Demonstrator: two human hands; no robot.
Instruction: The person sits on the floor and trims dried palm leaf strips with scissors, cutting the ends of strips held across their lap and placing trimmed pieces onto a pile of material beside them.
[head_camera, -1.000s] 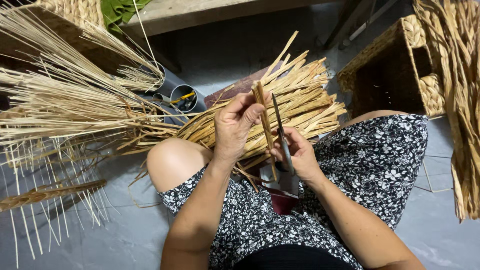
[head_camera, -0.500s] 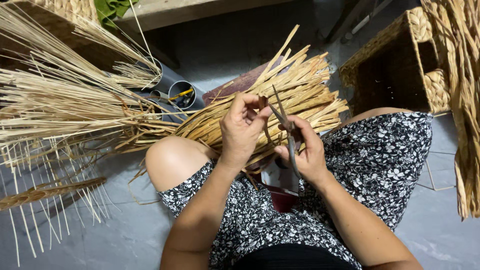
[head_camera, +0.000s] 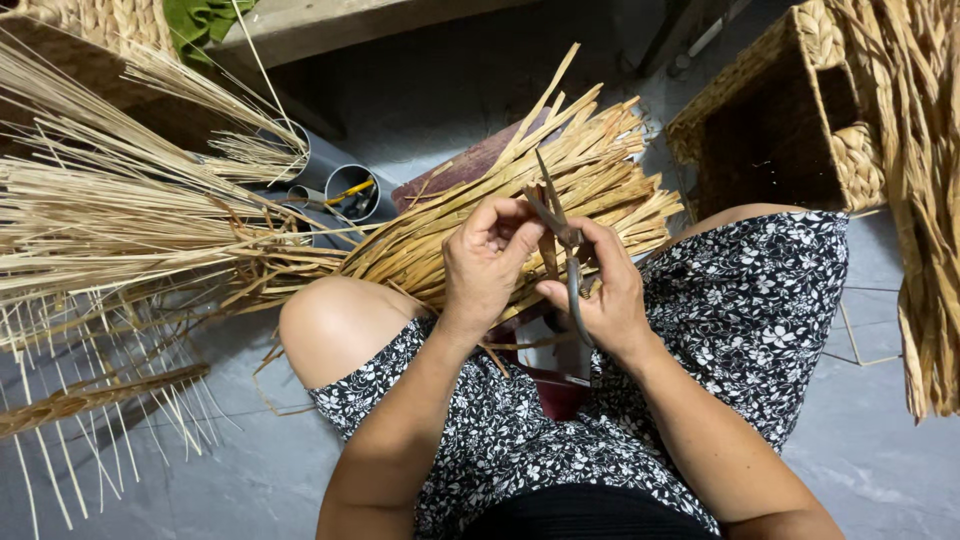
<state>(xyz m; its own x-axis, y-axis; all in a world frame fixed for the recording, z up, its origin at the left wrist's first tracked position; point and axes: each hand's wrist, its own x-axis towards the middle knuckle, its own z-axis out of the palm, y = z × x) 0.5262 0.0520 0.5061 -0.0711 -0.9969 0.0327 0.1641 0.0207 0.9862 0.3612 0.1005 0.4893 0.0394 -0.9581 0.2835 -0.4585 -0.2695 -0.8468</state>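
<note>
Scissors (head_camera: 560, 250) stand at the middle of the view, dark blades parted and pointing toward 12 o'clock, handles in the right hand (head_camera: 600, 300); the left hand (head_camera: 485, 262) sits just beside them at 9 o'clock, its fingers (head_camera: 512, 222) curled and pinching a flat reed strip (head_camera: 547, 252) that runs down between the two hands; the strip lies against the blades, though whether it sits between them cannot be told; judged from this, a cut is in hand and not yet closed; a thick bundle of reed strips (head_camera: 520, 195) lies across the lap, its ends uneven, so much appears left to work; right fingers are wrapped round the handles, wrist bent inward; both forearms rise from 6 o'clock; a woven basket (head_camera: 850, 150) stands at 2 o'clock; loose straw stalks (head_camera: 110, 220) fan out at 9 o'clock; grey pipe tubes (head_camera: 345, 190) hold small tools at 11 o'clock.
</note>
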